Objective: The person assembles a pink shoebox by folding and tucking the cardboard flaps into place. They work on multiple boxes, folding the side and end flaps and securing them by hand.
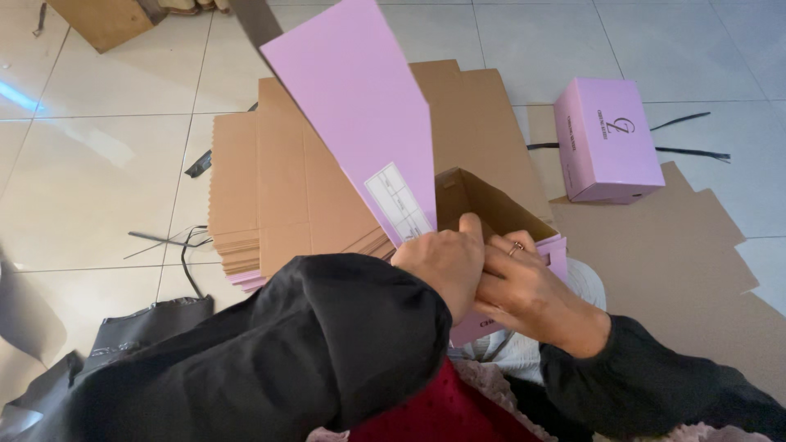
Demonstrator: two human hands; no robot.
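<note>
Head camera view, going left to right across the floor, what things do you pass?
Crumpled black plastic bag → tall stack of flat brown cardboard sheets → half-folded pink cardboard box held in both hands → finished closed pink box → flat brown cardboard sheet on the tiles.

You wear loose black long sleeves that bunch in soft folds down to both wrists, a thin ring with a small stone on a finger of your right hand (524, 286), and dark red cloth over pale pinkish fabric at your lap.
</note>
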